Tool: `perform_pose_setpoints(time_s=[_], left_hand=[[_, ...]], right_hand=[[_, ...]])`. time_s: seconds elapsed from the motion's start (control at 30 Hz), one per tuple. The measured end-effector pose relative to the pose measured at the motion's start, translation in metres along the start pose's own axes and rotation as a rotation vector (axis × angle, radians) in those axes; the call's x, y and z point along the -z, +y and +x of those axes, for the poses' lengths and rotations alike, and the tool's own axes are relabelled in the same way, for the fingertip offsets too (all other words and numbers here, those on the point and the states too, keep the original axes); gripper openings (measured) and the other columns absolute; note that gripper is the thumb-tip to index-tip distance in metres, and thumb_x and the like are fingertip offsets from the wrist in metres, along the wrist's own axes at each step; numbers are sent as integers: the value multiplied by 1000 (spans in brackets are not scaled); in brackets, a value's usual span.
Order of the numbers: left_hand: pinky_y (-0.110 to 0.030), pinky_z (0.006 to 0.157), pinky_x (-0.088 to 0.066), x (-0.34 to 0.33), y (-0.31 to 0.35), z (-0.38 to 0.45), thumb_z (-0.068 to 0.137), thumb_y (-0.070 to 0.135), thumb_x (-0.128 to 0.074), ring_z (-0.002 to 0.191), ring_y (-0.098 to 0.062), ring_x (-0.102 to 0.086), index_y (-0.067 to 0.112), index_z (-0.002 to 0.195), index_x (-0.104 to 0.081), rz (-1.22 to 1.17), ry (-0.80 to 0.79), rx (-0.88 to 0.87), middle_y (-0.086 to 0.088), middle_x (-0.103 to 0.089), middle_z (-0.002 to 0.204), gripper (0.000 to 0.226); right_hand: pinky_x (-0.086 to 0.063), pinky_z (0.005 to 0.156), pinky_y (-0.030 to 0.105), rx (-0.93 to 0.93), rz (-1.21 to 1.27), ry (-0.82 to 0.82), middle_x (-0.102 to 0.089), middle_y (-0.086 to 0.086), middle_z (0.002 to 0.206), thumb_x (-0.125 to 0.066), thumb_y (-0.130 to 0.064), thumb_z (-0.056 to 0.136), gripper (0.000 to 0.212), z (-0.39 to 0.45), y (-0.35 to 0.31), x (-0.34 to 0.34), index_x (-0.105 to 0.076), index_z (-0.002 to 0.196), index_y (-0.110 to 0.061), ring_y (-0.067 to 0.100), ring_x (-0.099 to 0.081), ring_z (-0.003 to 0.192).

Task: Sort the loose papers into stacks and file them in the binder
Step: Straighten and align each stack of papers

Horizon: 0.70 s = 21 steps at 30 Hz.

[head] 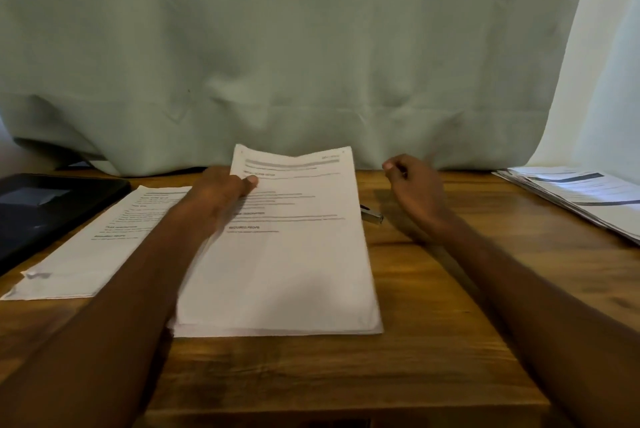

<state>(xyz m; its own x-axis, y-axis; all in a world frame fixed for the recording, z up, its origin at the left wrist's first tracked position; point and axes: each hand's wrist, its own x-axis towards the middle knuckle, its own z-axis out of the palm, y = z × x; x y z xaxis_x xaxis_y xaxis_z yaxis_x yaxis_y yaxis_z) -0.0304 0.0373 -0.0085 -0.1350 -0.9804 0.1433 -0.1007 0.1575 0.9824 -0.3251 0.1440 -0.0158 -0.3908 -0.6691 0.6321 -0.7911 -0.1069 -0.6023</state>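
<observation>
A stack of printed white papers (294, 254) lies in the middle of the wooden table (433, 341). My left hand (221, 193) pinches its top sheet at the upper left edge, thumb on top, and that far end is lifted and bent. My right hand (414, 185) hovers to the right of the stack with its fingers curled, holding nothing. A second printed stack (93, 244) lies to the left, partly under my left forearm. A black binder (45, 209) lies at the far left edge. More papers (581, 195) are fanned at the far right.
A small dark metal clip or stapler (372, 216) peeks out from under the middle stack's right edge. A pale green cloth (294, 57) hangs behind the table and meets its back edge. The table's front edge runs close below my forearms.
</observation>
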Motion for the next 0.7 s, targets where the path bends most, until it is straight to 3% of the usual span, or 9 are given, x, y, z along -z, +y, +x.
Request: perform_pose_setpoints(time_s=[0.13, 0.3, 0.43, 0.5, 0.63, 0.7], left_hand=[[-36, 87, -54, 5, -11, 2, 92, 9, -71, 92, -27, -71, 4, 111, -74, 220, 49, -59, -9, -75, 100, 20], [-31, 79, -53, 1, -12, -1, 91, 13, -73, 83, -22, -70, 7, 112, -75, 281, 95, -95, -8, -74, 101, 22], [-46, 93, -57, -9, -10, -6, 89, 22, -77, 90, -28, -73, 11, 107, -77, 276, 116, -121, -7, -77, 100, 21], [-47, 93, -57, -13, -9, -6, 89, 22, -78, 92, -28, -73, 10, 107, -77, 232, 108, -121, -7, -77, 100, 22], [-39, 85, -58, -23, -14, -10, 89, 21, -78, 87, -25, -71, 5, 103, -75, 139, 63, -101, -8, -76, 98, 22], [-42, 86, -59, -34, -17, -14, 89, 22, -78, 87, -27, -73, 6, 103, -76, 144, 10, -106, -10, -77, 99, 22]], right_hand=[[-54, 81, 33, -44, -112, -400, -67, -9, 114, -62, -50, 97, 32, -8, 4, -9, -71, 117, -26, 6, -61, 98], [-52, 83, 29, 32, -51, -498, -66, -14, 115, -73, -46, 90, 36, -12, 0, -16, -69, 122, -30, 5, -61, 101], [-54, 80, 30, 20, -110, -428, -66, -8, 111, -73, -26, 93, 32, -9, 4, -16, -67, 125, -25, 9, -62, 98], [-54, 66, 27, -119, -37, -348, -67, -1, 105, -68, -21, 97, 31, -6, 12, -15, -63, 127, -24, 12, -65, 85], [-48, 51, 27, -538, 580, -149, -70, 12, 106, -53, -13, 105, 17, 9, 20, -7, -64, 118, -14, 21, -73, 77], [-48, 48, 26, -576, 840, -124, -68, 11, 95, -46, -7, 106, 21, 18, 17, 2, -64, 111, -14, 19, -68, 70]])
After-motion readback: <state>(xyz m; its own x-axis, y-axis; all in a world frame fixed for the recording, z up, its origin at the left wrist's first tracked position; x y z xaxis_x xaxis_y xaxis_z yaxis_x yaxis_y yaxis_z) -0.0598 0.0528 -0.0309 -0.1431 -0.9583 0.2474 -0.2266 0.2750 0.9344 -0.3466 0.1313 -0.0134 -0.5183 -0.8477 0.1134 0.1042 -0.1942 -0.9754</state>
